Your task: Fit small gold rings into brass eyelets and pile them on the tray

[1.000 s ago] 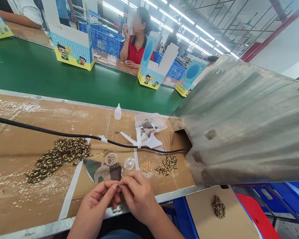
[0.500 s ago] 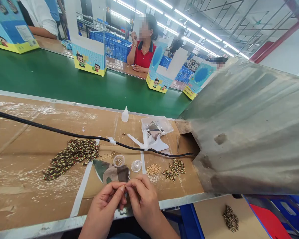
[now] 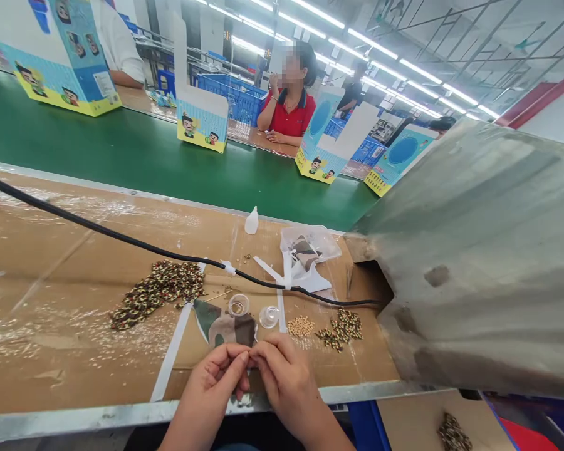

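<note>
Lower centre: left hand (image 3: pixel 210 383) and right hand (image 3: pixel 287 379) together, fingertips clamped on a tiny item (image 3: pixel 250 356), long axis unresolved, held between both; camouflage-print fabric scrap (image 3: pixel 230 330) just beyond.

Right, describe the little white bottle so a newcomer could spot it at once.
Find the green conveyor belt running across the view. Along its near side lies a cardboard-covered bench, and close to the bench's far edge stands a white plastic dropper bottle. It stands upright with a pointed nozzle, alone beyond the black cable, the only bottle there.
</note>
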{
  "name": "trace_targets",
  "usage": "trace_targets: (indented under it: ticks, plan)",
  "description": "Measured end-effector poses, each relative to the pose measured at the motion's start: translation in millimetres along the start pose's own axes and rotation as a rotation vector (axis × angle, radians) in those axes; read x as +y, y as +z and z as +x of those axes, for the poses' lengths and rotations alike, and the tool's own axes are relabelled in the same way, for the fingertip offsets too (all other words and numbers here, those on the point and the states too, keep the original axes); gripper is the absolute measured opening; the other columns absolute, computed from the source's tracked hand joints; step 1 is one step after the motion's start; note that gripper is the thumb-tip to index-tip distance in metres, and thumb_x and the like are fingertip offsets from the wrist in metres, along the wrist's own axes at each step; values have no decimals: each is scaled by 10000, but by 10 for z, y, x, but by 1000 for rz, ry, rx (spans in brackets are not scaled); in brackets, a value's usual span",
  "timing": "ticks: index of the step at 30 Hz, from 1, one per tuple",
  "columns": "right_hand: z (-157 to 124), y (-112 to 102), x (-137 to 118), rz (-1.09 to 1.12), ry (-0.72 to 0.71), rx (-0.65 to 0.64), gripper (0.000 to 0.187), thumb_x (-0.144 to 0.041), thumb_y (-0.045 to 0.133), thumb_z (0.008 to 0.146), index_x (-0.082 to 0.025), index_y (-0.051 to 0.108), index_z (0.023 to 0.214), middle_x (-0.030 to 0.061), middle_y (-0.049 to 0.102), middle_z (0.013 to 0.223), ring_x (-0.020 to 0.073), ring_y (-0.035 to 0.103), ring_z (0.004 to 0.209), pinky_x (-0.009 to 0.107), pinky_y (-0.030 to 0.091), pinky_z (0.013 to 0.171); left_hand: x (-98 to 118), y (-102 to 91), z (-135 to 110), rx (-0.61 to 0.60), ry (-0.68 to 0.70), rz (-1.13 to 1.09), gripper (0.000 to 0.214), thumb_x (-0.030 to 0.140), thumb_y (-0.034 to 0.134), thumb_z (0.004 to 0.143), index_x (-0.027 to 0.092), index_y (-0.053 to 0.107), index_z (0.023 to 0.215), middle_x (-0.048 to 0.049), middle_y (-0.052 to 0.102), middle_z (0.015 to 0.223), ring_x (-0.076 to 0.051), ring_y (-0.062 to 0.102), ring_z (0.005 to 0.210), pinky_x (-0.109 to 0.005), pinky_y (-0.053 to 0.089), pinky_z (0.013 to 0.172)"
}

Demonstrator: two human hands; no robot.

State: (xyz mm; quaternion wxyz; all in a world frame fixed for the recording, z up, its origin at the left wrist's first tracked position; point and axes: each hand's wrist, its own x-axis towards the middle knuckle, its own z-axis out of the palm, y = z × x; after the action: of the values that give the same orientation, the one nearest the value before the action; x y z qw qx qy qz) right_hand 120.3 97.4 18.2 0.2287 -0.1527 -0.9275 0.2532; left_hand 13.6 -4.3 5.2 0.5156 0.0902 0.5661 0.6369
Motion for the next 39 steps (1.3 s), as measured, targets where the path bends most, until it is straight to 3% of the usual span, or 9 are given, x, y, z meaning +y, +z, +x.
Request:
trace_targets:
  ticks: [6, 13, 18, 22, 25, 29, 32, 35, 39]
  plan:
    - [28, 80, -78, 97, 118, 109, 115, -162, 477, 903, -198, 586, 901, -3, 547, 878, 52, 502, 823, 176, 378, 737, -82, -52, 32, 31, -2, -31, 530, 582, 686, 654, 133, 559, 906, 31, 519, 574, -81, 411, 558, -189, 360, 558]
    - [39, 72, -106, 90, 97, 157, 112, -148, 480, 895, -191, 584, 897, 0, 548, 874, 55, 498, 820, 176, 378, 741, -49, -30, 34, 61, -11, -17, 568, 598, 708, 611, 125, 562, 891, 43, 486, 545, -80, 381, 542, -197, 338, 546]
    - [49, 80, -117, 115, 123, 138, 124, -158, 467, 904, -181, 581, 861, 2, 546, 845, 58, 495, 806, 182, 379, 735, -73, -63, 55, 36, 3, -29, 548, 584, 689, 647, 124, 571, 920, 37, 505, 572, -77, 400, 553, -198, 341, 550]
    - [47, 80, -90, 259, 222, 125, 135, -165, 477, 896, -169, 599, 838, 11, 536, 833, 38, 511, 786, 144, 401, 692, -71, -64, 30, -10, -19, 32, 574, 599, 658, 674, 116, 571, 973, 29, 525, 579, -78, 431, 554, -196, 386, 579]
    - [37, 69, -69, 321, 276, 124, 124, -195, 504, 887, -163, 615, 841, 16, 533, 821, 31, 503, 734, 131, 395, 624, -5, -104, 10, 2, -24, 85, 663, 653, 650, 623, 117, 557, 1001, -20, 617, 686, -92, 488, 567, -207, 431, 578]
    - [34, 17, -47, 289, 244, 138, 115, -161, 499, 883, -157, 606, 839, 11, 530, 812, 23, 491, 719, 118, 396, 624, 202, -418, 64, 232, 118, 402, 662, 684, 556, 600, 112, 590, 930, -72, 633, 682, -164, 577, 613, -266, 494, 600]
    - [43, -42, -6, 213, 172, 152, 109, -139, 495, 888, -161, 590, 839, -1, 531, 810, 15, 487, 731, 105, 392, 645, 422, -783, 115, 461, 223, 555, 590, 630, 520, 598, 156, 620, 936, -92, 669, 903, -206, 616, 765, -313, 499, 731]
    - [57, -87, 44, 162, 144, 156, 103, -141, 494, 895, -170, 588, 865, -3, 536, 828, 13, 501, 762, 107, 391, 667, 597, -1006, 143, 638, 266, 724, 457, 547, 504, 606, 186, 662, 837, -100, 671, 939, -266, 594, 868, -383, 435, 856]
    - [84, -125, 97, 140, 148, 148, 126, -139, 482, 894, -163, 599, 855, 10, 535, 830, 30, 503, 757, 136, 390, 666, 656, -968, 220, 626, 357, 884, 459, 539, 466, 657, 177, 685, 835, -124, 665, 999, -290, 573, 960, -367, 393, 906]
